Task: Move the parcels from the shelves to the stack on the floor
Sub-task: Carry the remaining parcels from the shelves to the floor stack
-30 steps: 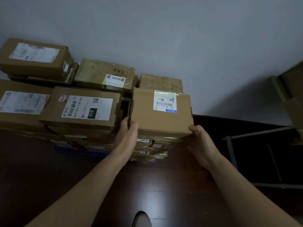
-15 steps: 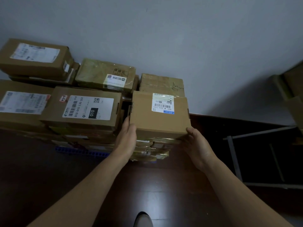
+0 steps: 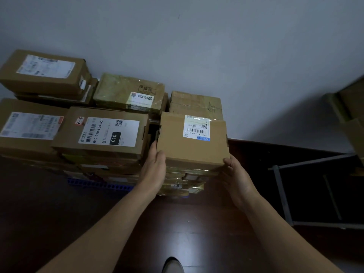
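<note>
Parcel atop stack, gripped between left hand and right hand

Two bare arms show. The left arm is long and smooth. It is thin at the wrist and gets wider toward the bottom edge of the picture. The right arm has the same shape, and it looks a bit thicker where it meets the bottom edge.

The left hand is bare. Its back and its thumb show. The right hand is bare too. Its back and its thumb show, and its other fingers are hidden.

The light is dim, so small marks on the skin cannot be made out.

Low down, on the dark floor, is the round toe of one shoe. It is pale grey with a darker rim.
</note>
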